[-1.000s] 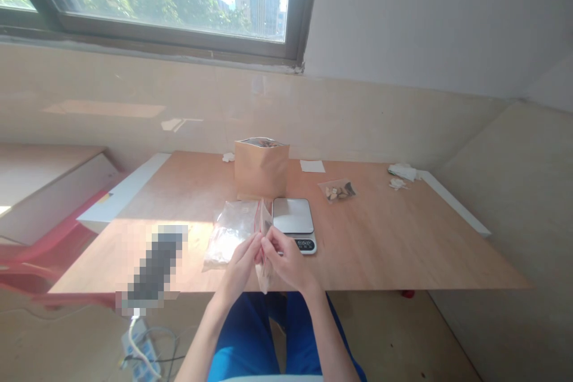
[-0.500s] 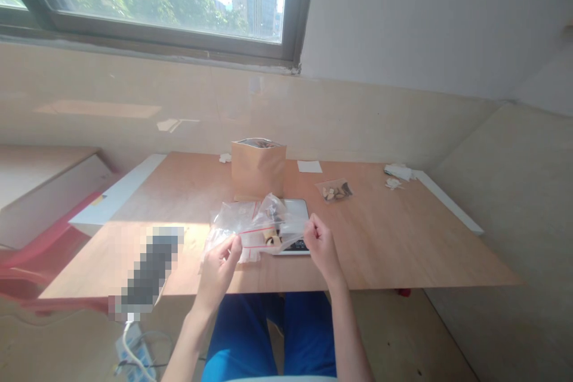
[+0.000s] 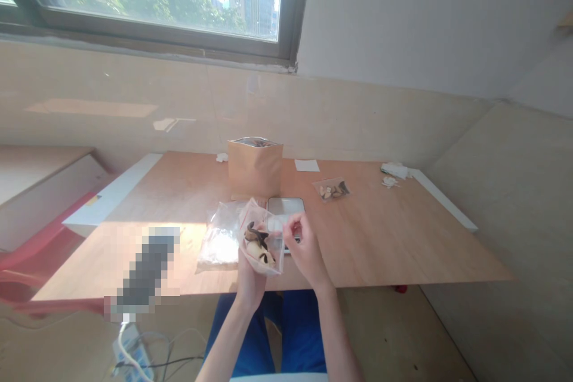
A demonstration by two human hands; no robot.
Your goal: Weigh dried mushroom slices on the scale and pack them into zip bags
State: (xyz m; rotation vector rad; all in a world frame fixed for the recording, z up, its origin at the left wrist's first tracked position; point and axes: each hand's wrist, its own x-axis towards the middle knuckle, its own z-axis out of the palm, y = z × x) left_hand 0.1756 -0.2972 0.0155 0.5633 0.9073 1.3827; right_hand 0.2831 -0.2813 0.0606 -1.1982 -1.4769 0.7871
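My left hand [image 3: 251, 283] is closed around the lower part of a clear zip bag [image 3: 276, 258], supporting it from below. Dark brown and cream slices [image 3: 256, 243], perhaps dried mushroom, lie inside the bag. At its right edge, the closed fingers of my right hand [image 3: 302, 243] pinch the plastic. Behind the hands sits a flat white scale [image 3: 285, 206], partly covered by them. Beside the bag, on the left, lies a stack of clear plastic bags [image 3: 218, 245].
An open brown paper pouch [image 3: 255, 168] stands behind the scale. A small filled bag [image 3: 332, 190] lies to the right, and a white card [image 3: 307, 165] farther back. A blurred phone-like object [image 3: 147, 268] with a white cable [image 3: 125, 343] overhangs the front left edge.
My left hand has moved right and under the zip bag, which was stretched flat between both hands. The bag is now tilted up with its slices showing, and the right hand has shifted slightly left.
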